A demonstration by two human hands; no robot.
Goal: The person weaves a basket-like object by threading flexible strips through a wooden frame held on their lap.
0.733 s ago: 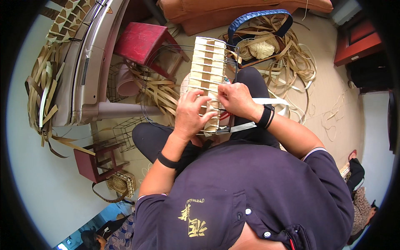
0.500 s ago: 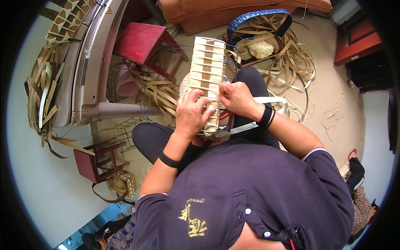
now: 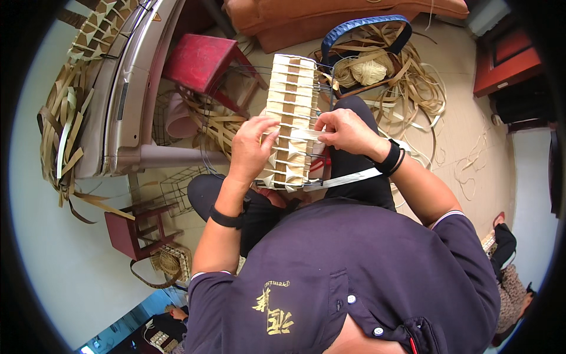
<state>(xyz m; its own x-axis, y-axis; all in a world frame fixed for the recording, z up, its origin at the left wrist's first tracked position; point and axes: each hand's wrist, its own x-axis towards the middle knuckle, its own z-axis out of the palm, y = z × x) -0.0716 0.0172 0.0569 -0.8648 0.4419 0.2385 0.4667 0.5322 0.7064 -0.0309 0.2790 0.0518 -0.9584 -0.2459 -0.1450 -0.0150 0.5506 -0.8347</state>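
A long cream woven panel (image 3: 307,88) with a brown strip (image 3: 288,93) down its middle stands over my lap on a black wire frame (image 3: 326,78). Thin pale cords cross it, and folded points of strip stick up at its near end. My right hand (image 3: 349,131) pinches a flat white strip (image 3: 305,135) at the panel's right edge. Along the left edge rests my left hand (image 3: 250,147), its thumb and forefinger apart on the panel with nothing visible between them. Another white length (image 3: 352,178) trails from the near end across my right thigh.
Beyond my right knee, a blue-handled basket (image 3: 367,28) holds a ball of cord (image 3: 368,71), with tan strips (image 3: 421,88) heaped beside it. A red stool (image 3: 200,62) and a grey table-like piece (image 3: 132,88) stand left. Other people sit at the lower corners.
My left hand has shifted left and lifted toward the panel's edge. My right hand has moved slightly right, and a white strip now shows stretched across the panel from its fingers.
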